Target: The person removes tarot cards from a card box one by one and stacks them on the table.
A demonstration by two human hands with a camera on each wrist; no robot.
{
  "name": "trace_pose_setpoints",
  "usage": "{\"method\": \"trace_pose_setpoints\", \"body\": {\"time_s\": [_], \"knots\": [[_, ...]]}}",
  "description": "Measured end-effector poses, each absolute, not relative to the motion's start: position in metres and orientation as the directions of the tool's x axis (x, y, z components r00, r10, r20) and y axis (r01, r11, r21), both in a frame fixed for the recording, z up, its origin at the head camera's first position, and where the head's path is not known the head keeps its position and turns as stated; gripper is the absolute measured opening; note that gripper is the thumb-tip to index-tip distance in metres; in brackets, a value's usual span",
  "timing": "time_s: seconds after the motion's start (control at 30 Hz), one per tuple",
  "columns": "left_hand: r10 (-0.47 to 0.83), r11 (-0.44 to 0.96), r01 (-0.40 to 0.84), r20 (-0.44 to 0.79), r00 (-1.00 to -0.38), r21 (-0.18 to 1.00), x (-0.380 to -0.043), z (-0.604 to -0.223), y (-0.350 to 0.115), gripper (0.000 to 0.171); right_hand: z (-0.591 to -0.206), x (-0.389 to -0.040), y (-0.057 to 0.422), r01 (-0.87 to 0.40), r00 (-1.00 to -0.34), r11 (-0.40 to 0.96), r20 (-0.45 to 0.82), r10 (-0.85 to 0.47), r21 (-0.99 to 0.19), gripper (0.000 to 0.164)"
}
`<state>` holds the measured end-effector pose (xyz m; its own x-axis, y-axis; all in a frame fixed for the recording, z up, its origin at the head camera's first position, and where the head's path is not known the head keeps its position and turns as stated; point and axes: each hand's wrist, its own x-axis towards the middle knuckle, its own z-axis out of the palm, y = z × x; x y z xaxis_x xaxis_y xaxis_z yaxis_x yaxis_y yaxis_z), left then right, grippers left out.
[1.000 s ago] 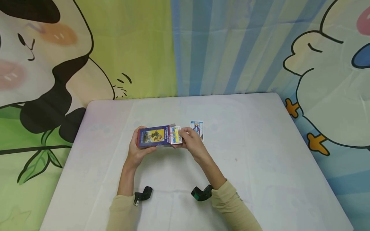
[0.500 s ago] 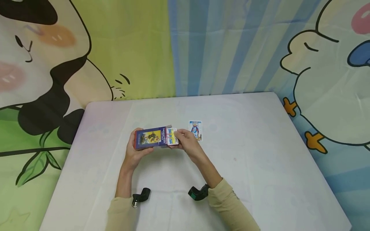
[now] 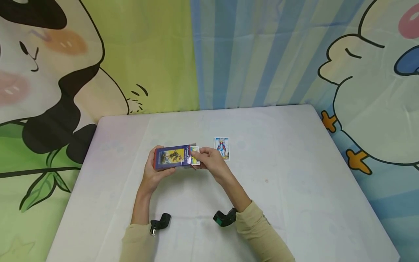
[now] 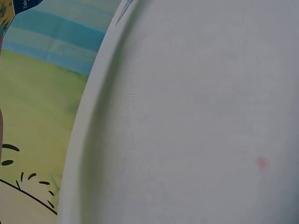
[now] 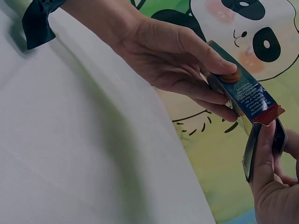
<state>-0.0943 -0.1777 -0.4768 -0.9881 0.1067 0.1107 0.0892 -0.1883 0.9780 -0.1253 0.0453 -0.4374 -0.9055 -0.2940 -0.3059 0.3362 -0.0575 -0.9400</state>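
My left hand (image 3: pixel 153 175) grips a blue tarot card box (image 3: pixel 172 157) at its left end, with the thumb along the lower edge. The box lies level above the table, its yellow picture facing up. From its right end juts a short piece of a card stack (image 3: pixel 195 149). My right hand (image 3: pixel 214 165) pinches that stack, thumb on top. In the right wrist view, the left hand (image 5: pixel 173 56) holds the box by its narrow sides, and fingers of the right hand (image 5: pixel 275 198) are at the opened flaps. Only a corner of the box (image 4: pixel 21 5) shows in the left wrist view.
A picture card (image 3: pixel 222 146), perhaps with others under it, lies on the white table (image 3: pixel 278 189) just behind the right hand. A cartoon-printed curtain (image 3: pixel 163 54) hangs behind the table. Black wrist cameras sit below both hands.
The card stack has slid left, deeper into the box, so less of it sticks out. My right thumb has followed it to the box's mouth. The left hand keeps its grip.
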Motion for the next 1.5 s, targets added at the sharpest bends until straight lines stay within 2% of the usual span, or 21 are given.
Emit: {"method": "trace_pose_setpoints", "body": {"time_s": [0.3,0.73,1.0,1.23,1.5], "knots": [[0.087,-0.190,0.096,0.114,-0.990,0.977,-0.094,-0.476,-0.178,0.083,-0.436,-0.127,0.044,0.326,-0.911,-0.072,-0.294,-0.288,-0.943,0.021],[0.071,-0.212,0.106,0.124,-0.990,0.971,-0.092,-0.477,-0.180,0.083,-0.436,-0.128,0.048,0.337,-0.907,-0.074,-0.302,-0.293,-0.939,0.023],[0.081,-0.210,0.104,0.123,-0.989,0.972,-0.091,-0.476,-0.180,0.083,-0.436,-0.128,0.051,0.335,-0.904,-0.091,-0.293,-0.310,-0.938,0.033],[0.081,-0.202,0.106,0.124,-0.989,0.974,-0.090,-0.476,-0.180,0.083,-0.434,-0.128,0.055,0.282,-0.905,-0.014,-0.261,-0.335,-0.959,0.033],[0.093,-0.209,0.119,0.141,-0.986,0.971,-0.093,-0.475,-0.177,0.082,-0.429,-0.133,0.058,0.299,-0.907,0.013,-0.289,-0.307,-0.954,0.045]]}}
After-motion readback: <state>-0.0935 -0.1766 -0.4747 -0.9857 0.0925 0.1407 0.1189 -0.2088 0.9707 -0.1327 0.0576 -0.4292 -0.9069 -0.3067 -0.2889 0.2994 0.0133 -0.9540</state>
